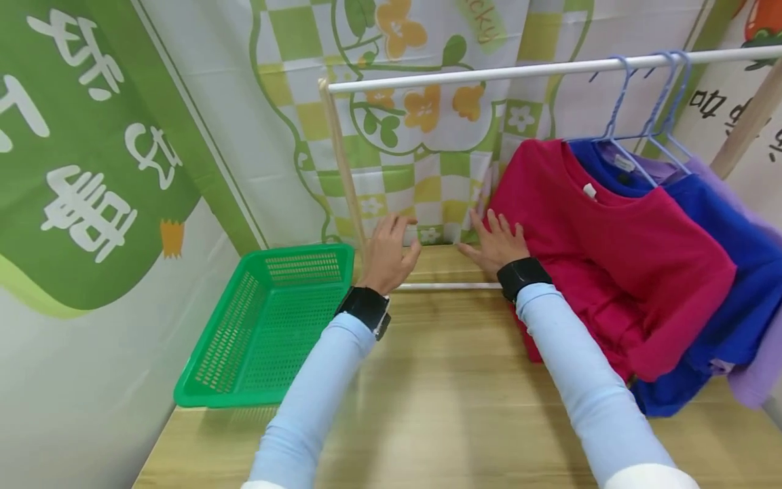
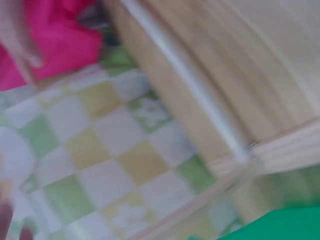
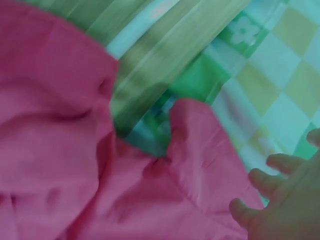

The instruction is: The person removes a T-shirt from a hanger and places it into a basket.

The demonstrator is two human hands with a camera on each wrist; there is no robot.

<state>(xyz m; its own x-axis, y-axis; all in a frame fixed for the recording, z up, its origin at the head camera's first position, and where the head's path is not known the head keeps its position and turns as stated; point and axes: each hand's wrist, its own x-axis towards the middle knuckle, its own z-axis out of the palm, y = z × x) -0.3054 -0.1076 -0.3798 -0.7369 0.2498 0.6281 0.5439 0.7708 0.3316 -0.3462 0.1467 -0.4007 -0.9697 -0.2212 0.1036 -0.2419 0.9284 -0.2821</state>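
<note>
Spreading out before me, the wooden worktop [image 1: 440, 407] is carrying a clothes rack [image 1: 465, 77], whose white rail [image 1: 537, 70] is running above the far edge. Toward the far right corner, a red shirt [image 1: 611, 238] is hanging in front, a blue shirt [image 1: 754, 272] is showing behind it, and a lavender shirt [image 1: 757, 367] is peeking out at the back. Toward the far left corner, a green basket [image 1: 281, 326] is sitting along the left edge. Twisted blue hangers [image 1: 611, 130] are keeping the shirts up on the rail. Over the middle of the far edge, both hands are hovering, released. The left hand [image 1: 387, 255] is holding nothing, its fingers loosely bent, near the rack's left post [image 1: 343, 163]. The right hand [image 1: 497, 246] is holding its fingers spread beside the red shirt and grasping nothing; whether it is touching the cloth, I cannot tell. Black bands [image 1: 526, 276] are circling the wrists.
</note>
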